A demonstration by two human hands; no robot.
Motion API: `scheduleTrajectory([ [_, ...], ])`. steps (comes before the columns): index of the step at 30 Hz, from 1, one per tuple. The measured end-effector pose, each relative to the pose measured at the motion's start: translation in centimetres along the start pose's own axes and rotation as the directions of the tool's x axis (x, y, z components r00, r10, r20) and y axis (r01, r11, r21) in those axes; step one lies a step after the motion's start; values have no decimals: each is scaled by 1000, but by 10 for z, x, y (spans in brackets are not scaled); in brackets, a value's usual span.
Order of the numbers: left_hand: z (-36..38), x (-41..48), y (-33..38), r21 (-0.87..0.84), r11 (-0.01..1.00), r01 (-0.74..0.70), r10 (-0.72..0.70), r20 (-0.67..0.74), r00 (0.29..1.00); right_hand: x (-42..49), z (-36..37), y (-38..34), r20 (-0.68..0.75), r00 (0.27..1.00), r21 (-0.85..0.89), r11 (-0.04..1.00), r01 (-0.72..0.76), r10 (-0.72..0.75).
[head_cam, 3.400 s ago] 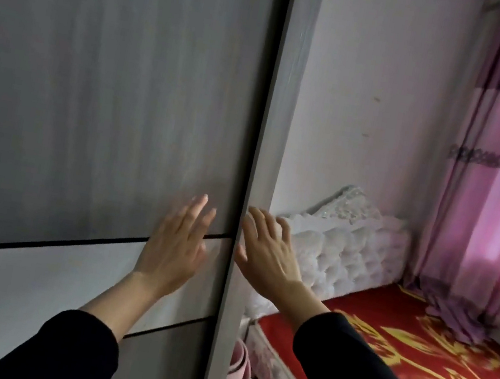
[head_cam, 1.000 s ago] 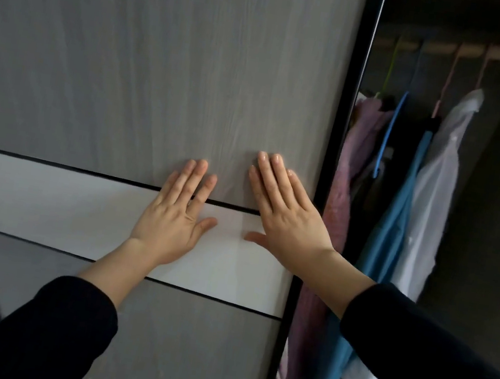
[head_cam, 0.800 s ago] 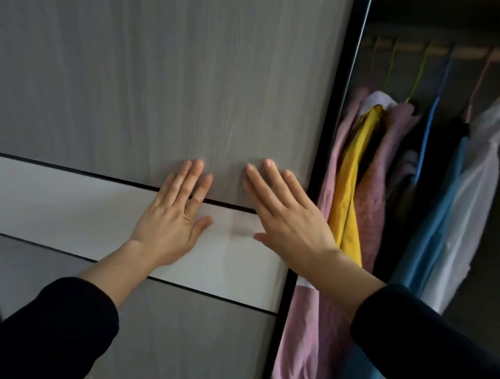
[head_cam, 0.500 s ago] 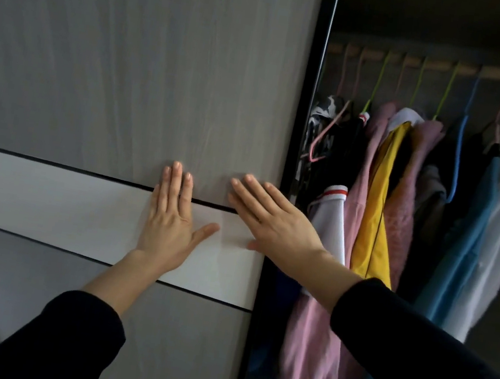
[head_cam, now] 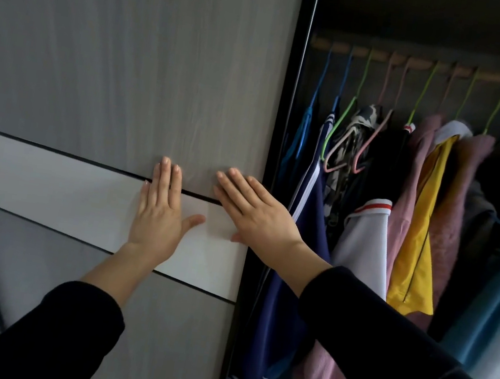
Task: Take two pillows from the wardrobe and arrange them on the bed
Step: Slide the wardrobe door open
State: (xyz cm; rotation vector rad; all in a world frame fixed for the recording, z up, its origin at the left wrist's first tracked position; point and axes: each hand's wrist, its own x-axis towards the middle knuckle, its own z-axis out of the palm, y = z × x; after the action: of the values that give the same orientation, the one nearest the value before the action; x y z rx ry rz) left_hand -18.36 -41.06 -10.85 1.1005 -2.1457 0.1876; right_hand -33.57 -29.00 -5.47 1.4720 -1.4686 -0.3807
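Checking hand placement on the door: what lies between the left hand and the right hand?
Head view: only bare door panel, where its white band meets the grey wood-grain sliding door, separates left hand and right hand.

2 hands press flat on 1 sliding wardrobe door (head_cam: pixel 123 71): the left hand (head_cam: pixel 159 217) and the right hand (head_cam: pixel 258 213). 2 black sleeves (head_cam: pixel 63 323) cover the arms. 1 wooden rail (head_cam: pixel 426 61) carries at least 10 hangers (head_cam: pixel 346 129) in blue, green and pink. 1 yellow garment (head_cam: pixel 415 255) hangs among the clothes, beside 1 white shirt with a red-striped collar (head_cam: pixel 365 240).
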Motion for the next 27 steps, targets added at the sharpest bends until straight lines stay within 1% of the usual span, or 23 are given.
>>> scheduleTrajectory([
  [5,-1,-1,1,-8,1000,28,-28,8,1000,1,-2,-1,-4,1000,-4,1000,-8,8],
  [9,-6,-11,10,-51,997,64,-62,36,997,-5,-6,-4,-62,998,36,999,14,-12],
  [12,-7,-32,28,-175,984,33,-38,-26,999,-28,-7,-6,-149,989,143,990,18,4],
  [14,-1,-56,45,-298,955,6,-33,-86,996,-58,-1,-11,-195,979,280,960,-2,58],
  [15,5,-71,54,-349,937,-4,-35,-107,994,-77,4,-15,-193,977,353,936,-18,91],
  [17,23,-106,76,-395,918,-31,-15,-113,994,-121,16,-26,-133,981,457,887,-69,144],
  [18,35,-124,88,-408,912,-42,8,-86,996,-145,24,-31,-77,984,489,866,-101,159],
  [21,73,-177,129,-485,873,-45,107,101,989,-214,45,-46,148,975,551,805,-221,167],
  [24,110,-223,172,-515,855,-65,231,265,936,-277,67,-57,328,926,588,727,-353,185],
  [27,150,-264,210,-563,825,-54,307,367,878,-337,100,-75,456,875,607,662,-440,163],
])
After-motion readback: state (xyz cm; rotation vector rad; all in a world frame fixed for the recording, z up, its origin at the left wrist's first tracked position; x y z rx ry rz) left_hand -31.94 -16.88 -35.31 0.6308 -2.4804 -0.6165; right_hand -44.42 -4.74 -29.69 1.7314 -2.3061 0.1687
